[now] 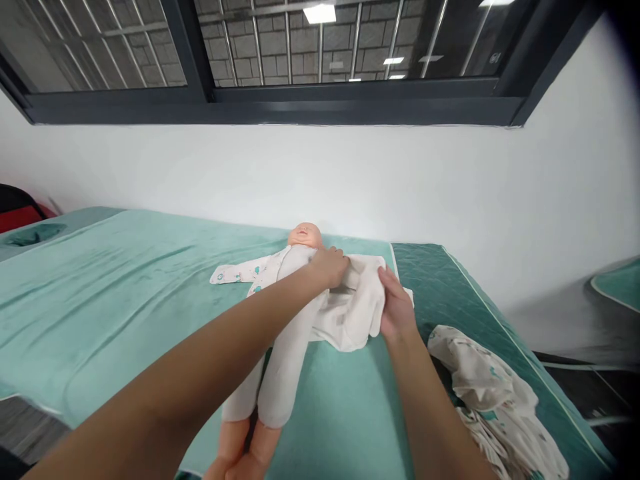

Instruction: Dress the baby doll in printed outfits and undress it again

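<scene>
A baby doll (pixel 306 235) lies on its back, its head toward the wall and its bare feet toward me. White cloth covers its torso and legs. A white baby shirt (pixel 357 320) with a small printed pattern is on it, one sleeve stretched out to the left. My left hand (pixel 330 265) reaches across the doll's chest, fingers closed on the shirt's edge near the shoulder. My right hand (pixel 397 303) grips the outer side of the same shirt, which is spread to the right. The doll's arm on that side is hidden by cloth.
A light green sheet (pixel 125 287) covers the bed, with a darker green quilted cover (pixel 425 280) at the right. Crumpled printed baby clothes (pixel 495 400) lie at the lower right. The white wall (pixel 300 173) and a barred window (pixel 320 53) stand behind.
</scene>
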`<state>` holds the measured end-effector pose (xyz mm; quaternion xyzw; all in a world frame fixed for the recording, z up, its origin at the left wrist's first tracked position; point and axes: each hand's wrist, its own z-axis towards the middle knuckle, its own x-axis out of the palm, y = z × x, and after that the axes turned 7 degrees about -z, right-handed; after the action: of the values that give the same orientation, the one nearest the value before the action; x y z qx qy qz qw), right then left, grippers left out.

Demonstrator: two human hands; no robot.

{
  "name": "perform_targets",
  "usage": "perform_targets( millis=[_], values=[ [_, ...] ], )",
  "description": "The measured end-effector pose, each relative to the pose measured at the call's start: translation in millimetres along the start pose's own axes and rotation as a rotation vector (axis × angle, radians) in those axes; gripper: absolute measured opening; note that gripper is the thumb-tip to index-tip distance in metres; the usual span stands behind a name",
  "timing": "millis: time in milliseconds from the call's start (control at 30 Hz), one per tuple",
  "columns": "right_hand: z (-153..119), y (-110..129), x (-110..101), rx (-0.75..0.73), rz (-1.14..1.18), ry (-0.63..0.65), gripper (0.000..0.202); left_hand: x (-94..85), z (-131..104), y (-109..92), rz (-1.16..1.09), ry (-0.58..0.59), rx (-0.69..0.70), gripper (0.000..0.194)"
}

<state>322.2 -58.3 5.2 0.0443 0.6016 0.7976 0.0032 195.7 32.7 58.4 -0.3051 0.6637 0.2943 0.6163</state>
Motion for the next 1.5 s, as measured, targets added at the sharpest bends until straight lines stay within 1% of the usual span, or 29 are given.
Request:
perform_targets(
  millis=[67,133,167,233,300,367,400,467,533,633,700,800,833,933,1000,1067,1100,1167,1233,1300,1367,1433,1500],
  values=[
    [-6.5,-0.6,12.0,0.029,0.124,0.05,0.059,-10.1,-1.1,11.8,-0.079,0.034,0.002,0.037],
    [-11.3,-0.8,23.8,0.045,0.181,0.15,0.058,-19.9,-2.4,24.5,-0.171,0.06,0.002,0.026],
    [-13.0,-0.4,29.3,0.049,0.192,0.201,0.057,-24.0,-3.1,30.5,-0.213,0.059,-0.005,0.025],
    [-15.4,1.9,38.2,0.04,0.191,0.286,0.055,-29.6,-5.0,39.9,-0.281,0.027,-0.036,0.032],
    [-17.4,6.2,43.4,0.009,0.185,0.349,0.052,-32.2,-7.8,44.5,-0.365,0.001,-0.079,0.036],
    [-19.5,11.6,44.7,-0.027,0.202,0.391,0.049,-33.3,-11.3,44.0,-0.454,0.015,-0.103,0.04],
    [-20.6,14.1,44.1,-0.037,0.219,0.404,0.048,-33.9,-13.1,42.5,-0.485,0.024,-0.107,0.044],
    [-22.8,18.4,41.6,-0.027,0.269,0.449,0.047,-36.2,-16.8,39.4,-0.504,0.014,-0.109,0.051],
    [-24.9,20.7,38.8,0.004,0.308,0.521,0.048,-39.7,-20.3,38.9,-0.499,-0.056,-0.129,0.047],
    [-27.7,20.7,37.7,0.018,0.345,0.633,0.05,-43.1,-25.1,45.8,-0.503,-0.197,-0.197,0.04],
    [-29.5,19.3,39.5,0.004,0.387,0.703,0.048,-41.5,-28.8,53.1,-0.51,-0.264,-0.258,0.035],
    [-32.4,18.0,43.6,-0.015,0.444,0.776,0.044,-33.4,-36.8,61.2,-0.526,-0.319,-0.327,0.021],
    [-33.2,17.9,44.5,-0.015,0.454,0.782,0.042,-30.1,-40.2,62.4,-0.532,-0.329,-0.336,0.019],
    [-33.5,17.9,43.8,-0.005,0.465,0.747,0.038,-22.2,-50.7,62.6,-0.562,-0.349,-0.305,0.025],
    [-31.2,16.6,39.9,0.0,0.433,0.669,0.035,-19.1,-56.4,61.7,-0.618,-0.376,-0.255,0.024],
    [-27.1,13.3,34.6,0.002,0.335,0.567,0.03,-17.2,-60.0,61.6,-0.681,-0.417,-0.235,0.017],
    [-24.6,10.9,32.1,0.003,0.264,0.514,0.027,-16.3,-61.0,62.1,-0.708,-0.441,-0.246,0.015],
    [-19.6,5.0,28.3,0.005,0.122,0.414,0.023,-13.9,-61.9,64.6,-0.739,-0.497,-0.307,0.021],
    [-15.7,-1.1,26.8,0.014,0.019,0.359,0.022,-10.5,-62.6,68.8,-0.755,-0.558,-0.375,0.026],
    [-13.6,-5.7,27.2,0.032,-0.046,0.37,0.023,-6.1,-65.2,73.5,-0.749,-0.603,-0.422,0.025],
    [-13.1,-8.1,27.8,0.045,-0.078,0.41,0.024,-1.2,-71.9,77.5,-0.732,-0.634,-0.433,0.021],
    [-13.6,-8.6,27.6,0.049,-0.086,0.432,0.025,4.8,-85.2,80.1,-0.727,-0.682,-0.413,0.02],
    [-14.5,-8.2,26.5,0.042,-0.093,0.418,0.026,13.8,-106.5,81.6,-0.74,-0.756,-0.398,0.02]
  ],
)
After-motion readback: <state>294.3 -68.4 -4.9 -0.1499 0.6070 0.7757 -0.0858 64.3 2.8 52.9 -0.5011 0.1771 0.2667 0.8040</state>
